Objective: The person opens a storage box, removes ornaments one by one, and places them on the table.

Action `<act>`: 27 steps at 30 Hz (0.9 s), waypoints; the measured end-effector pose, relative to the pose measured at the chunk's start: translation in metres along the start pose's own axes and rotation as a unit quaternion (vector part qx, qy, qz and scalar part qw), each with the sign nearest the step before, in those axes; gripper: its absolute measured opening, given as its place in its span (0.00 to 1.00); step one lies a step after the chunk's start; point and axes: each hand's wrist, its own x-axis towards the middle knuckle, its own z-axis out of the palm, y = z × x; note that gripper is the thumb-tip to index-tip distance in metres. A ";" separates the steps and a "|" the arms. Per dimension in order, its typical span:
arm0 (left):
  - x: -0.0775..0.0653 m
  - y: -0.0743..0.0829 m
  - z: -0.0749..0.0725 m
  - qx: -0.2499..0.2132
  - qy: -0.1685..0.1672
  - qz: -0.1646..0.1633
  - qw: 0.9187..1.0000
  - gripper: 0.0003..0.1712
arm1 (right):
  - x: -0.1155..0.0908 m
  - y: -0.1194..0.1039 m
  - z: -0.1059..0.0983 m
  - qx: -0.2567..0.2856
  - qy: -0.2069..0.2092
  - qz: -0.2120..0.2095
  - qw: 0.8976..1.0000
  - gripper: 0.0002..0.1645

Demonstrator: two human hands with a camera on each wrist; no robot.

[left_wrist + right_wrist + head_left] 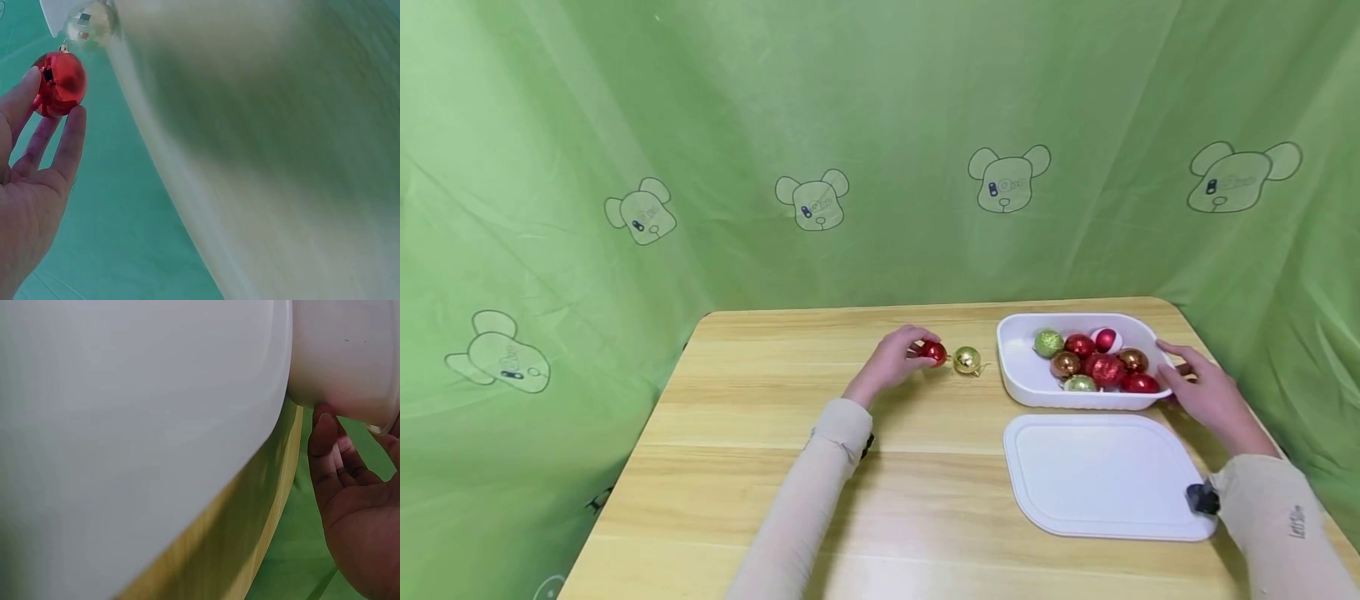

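Only readable-ish text: small print running up the right sleeve (1296, 521) near the wrist, too small to make out. Bear faces printed on the green curtain (880, 125) carry tiny marks, not legible. Nothing else has lettering.

Ten baubles are in sight. Two sit out on the table: one red bauble (933, 352) and one gold bauble (967, 360). Eight lie in the one white tub (1022, 379): three red, two green, two copper-brown and one pink-and-white. One white lid (1101, 475) lies flat. Two hands are over the table.
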 end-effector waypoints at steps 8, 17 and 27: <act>-0.002 -0.005 0.003 0.012 -0.021 -0.016 1.000 0.23 | 0.000 0.000 -0.002 -0.001 -0.005 0.000 1.000 0.36; -0.001 -0.015 0.008 0.016 -0.033 -0.024 0.999 0.21 | -0.001 0.000 -0.001 0.002 -0.004 0.001 1.000 0.37; 0.000 -0.015 0.013 0.033 -0.043 -0.025 0.998 0.22 | -0.002 -0.001 -0.002 0.001 -0.007 0.005 1.000 0.37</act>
